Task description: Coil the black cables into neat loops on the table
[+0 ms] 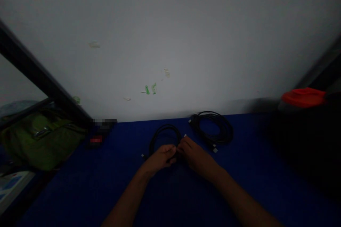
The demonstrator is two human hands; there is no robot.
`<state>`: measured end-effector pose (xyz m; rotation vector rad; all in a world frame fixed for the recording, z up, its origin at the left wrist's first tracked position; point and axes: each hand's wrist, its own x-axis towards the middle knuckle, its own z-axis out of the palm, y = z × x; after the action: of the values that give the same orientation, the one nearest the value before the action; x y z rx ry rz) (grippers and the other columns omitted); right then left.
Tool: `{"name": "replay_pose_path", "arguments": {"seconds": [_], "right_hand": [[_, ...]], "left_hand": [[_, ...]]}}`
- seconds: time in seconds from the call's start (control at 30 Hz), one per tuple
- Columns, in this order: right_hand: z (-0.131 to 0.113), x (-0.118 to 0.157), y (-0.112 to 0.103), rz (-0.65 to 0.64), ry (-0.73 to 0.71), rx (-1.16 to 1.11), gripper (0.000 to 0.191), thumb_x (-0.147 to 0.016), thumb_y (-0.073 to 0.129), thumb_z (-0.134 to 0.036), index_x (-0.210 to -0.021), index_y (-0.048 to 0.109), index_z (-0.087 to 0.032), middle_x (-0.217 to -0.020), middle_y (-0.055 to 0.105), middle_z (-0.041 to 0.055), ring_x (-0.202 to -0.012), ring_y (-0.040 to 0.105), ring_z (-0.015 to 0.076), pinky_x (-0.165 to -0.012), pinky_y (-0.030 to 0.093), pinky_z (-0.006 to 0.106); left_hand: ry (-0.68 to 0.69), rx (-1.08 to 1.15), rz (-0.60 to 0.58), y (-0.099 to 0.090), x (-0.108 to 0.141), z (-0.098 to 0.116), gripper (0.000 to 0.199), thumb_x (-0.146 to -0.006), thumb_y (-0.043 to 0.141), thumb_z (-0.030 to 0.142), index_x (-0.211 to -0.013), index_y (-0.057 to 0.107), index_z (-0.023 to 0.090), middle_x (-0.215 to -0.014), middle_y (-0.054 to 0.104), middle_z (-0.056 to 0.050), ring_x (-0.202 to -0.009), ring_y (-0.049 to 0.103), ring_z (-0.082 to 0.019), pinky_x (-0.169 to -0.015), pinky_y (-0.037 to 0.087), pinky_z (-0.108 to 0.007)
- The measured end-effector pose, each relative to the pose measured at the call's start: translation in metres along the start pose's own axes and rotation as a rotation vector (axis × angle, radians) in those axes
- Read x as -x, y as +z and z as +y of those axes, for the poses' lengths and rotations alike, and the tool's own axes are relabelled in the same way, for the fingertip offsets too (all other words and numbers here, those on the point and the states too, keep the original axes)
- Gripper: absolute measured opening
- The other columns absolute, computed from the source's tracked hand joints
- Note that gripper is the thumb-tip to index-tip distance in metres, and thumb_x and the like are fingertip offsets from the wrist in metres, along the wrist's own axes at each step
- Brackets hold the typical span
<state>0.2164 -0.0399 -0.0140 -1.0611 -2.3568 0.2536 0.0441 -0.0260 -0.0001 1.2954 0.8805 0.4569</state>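
Observation:
A coiled black cable (165,127) forms a loop on the blue table, with one light-coloured plug end poking out at its left. My left hand (163,155) is closed at the near side of this loop, its fingertips pinched on the cable. Close against it, my right hand (190,150) grips the loop's right side, and a small pale connector tip shows just above its fingers. The exact spot between the fingertips is dark and partly hidden. To the right lies a second coiled black cable (227,133) with metal plugs at its ends, touched by neither hand.
The blue table (119,177) meets a pale wall (199,42) with scraps of green tape. At the left are a dark box (106,127) and a green bag (42,138). A dark bulky shape (306,145) and an orange lid (303,96) stand at the right.

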Motion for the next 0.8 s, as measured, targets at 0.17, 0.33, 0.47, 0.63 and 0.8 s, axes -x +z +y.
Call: {"name": "replay_pose_path", "arguments": {"seconds": [0.17, 0.33, 0.47, 0.63, 0.8], "right_hand": [[-0.001, 0.004, -0.015, -0.070, -0.077, -0.030, 0.037, -0.075, 0.041, 0.003, -0.104, 0.052, -0.016, -0.099, 0.053, 0.0084, -0.086, 0.053, 0.0151, -0.073, 0.046, 0.025], [-0.003, 0.005, -0.022, -0.059, -0.102, -0.050, 0.030, -0.082, 0.041, -0.005, -0.107, 0.054, -0.016, -0.103, 0.055, 0.0089, -0.087, 0.054, 0.0148, -0.072, 0.045, 0.024], [-0.001, 0.004, -0.019, -0.007, -0.132, -0.037, 0.020, -0.087, 0.042, -0.014, -0.100, 0.057, -0.015, -0.096, 0.057, 0.0083, -0.079, 0.054, 0.0135, -0.066, 0.044, 0.022], [0.003, 0.004, -0.013, 0.040, -0.141, 0.008, 0.014, -0.086, 0.044, -0.012, -0.093, 0.057, -0.014, -0.089, 0.057, 0.0075, -0.073, 0.052, 0.0127, -0.062, 0.043, 0.021], [0.005, 0.002, -0.006, 0.037, -0.105, 0.033, 0.010, -0.084, 0.047, -0.011, -0.089, 0.055, -0.015, -0.086, 0.057, 0.0068, -0.074, 0.053, 0.0142, -0.063, 0.043, 0.023]], "left_hand": [[0.020, 0.007, 0.004, -0.005, 0.002, -0.003, 0.039, -0.081, 0.044, 0.053, -0.079, 0.049, 0.014, -0.053, 0.037, 0.007, -0.041, 0.025, -0.004, -0.037, 0.016, -0.017], [0.019, 0.025, 0.009, -0.009, 0.003, -0.002, 0.038, -0.081, 0.046, 0.051, -0.078, 0.051, 0.013, -0.053, 0.039, 0.006, -0.041, 0.030, -0.005, -0.037, 0.020, -0.017], [0.010, 0.011, 0.008, -0.008, 0.002, 0.000, 0.041, -0.077, 0.050, 0.054, -0.074, 0.051, 0.013, -0.052, 0.040, 0.006, -0.039, 0.031, -0.004, -0.035, 0.021, -0.017], [0.030, -0.005, 0.011, -0.005, 0.000, -0.002, 0.043, -0.075, 0.050, 0.056, -0.075, 0.050, 0.013, -0.052, 0.042, 0.005, -0.038, 0.031, -0.004, -0.034, 0.021, -0.017], [0.029, -0.040, 0.047, -0.002, -0.004, -0.007, 0.039, -0.077, 0.049, 0.053, -0.073, 0.047, 0.014, -0.053, 0.044, 0.005, -0.036, 0.032, -0.004, -0.034, 0.021, -0.017]]}}
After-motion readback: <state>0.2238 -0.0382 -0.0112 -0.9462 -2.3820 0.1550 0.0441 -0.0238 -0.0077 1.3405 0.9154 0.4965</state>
